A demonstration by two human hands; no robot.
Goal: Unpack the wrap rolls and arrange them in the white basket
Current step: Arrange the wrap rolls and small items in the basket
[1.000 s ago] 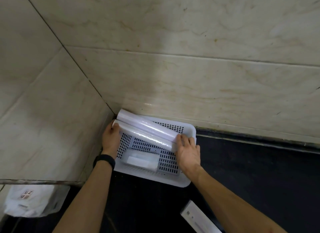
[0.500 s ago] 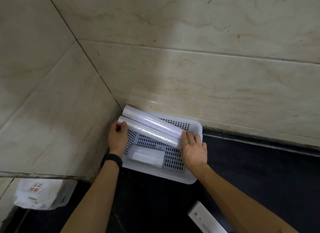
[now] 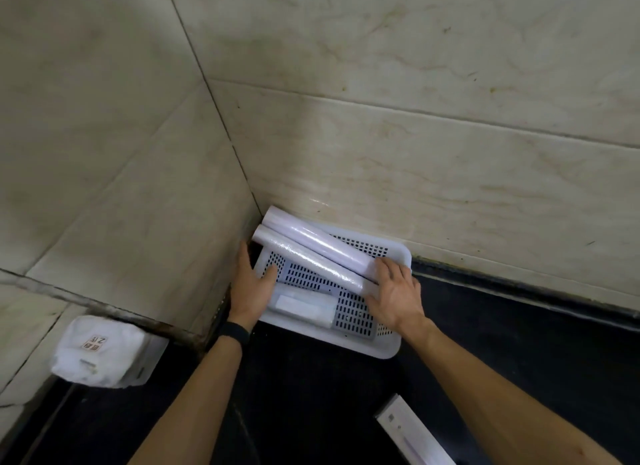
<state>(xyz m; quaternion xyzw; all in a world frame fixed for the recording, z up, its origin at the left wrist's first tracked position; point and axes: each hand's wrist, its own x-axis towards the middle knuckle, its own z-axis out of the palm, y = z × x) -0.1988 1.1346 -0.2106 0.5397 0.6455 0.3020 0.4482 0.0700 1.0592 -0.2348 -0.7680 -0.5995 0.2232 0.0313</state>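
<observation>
While your left hand (image 3: 251,288) holds the white basket (image 3: 388,350) by its left wall, thumb (image 3: 270,276) inside against the perforated side and the other fingers outside, between the basket and the tiled wall (image 3: 415,153), your right hand (image 3: 394,298) lies flat across the right ends of two long wrap rolls. Its fingers (image 3: 384,267) are spread and nearly straight, pressing down on the rolls and not curled round them. You have the basket pushed into the corner where the walls meet, on the dark tabletop (image 3: 519,326). The rear roll (image 3: 322,243) and the front roll (image 3: 311,262) lie side by side, touching, set diagonally over the basket, with their left ends poking out past its far left corner towards the wall. Just in front of them a short wrapped packet (image 3: 304,307) lies flat on the basket's floor, between your two hands. You wear a black wristband (image 3: 233,333) on the left wrist. Near your right forearm a white carton (image 3: 412,433) lies on the tabletop, well apart from the basket, and a white bag (image 3: 100,352) sits low on the left beside the wall.
</observation>
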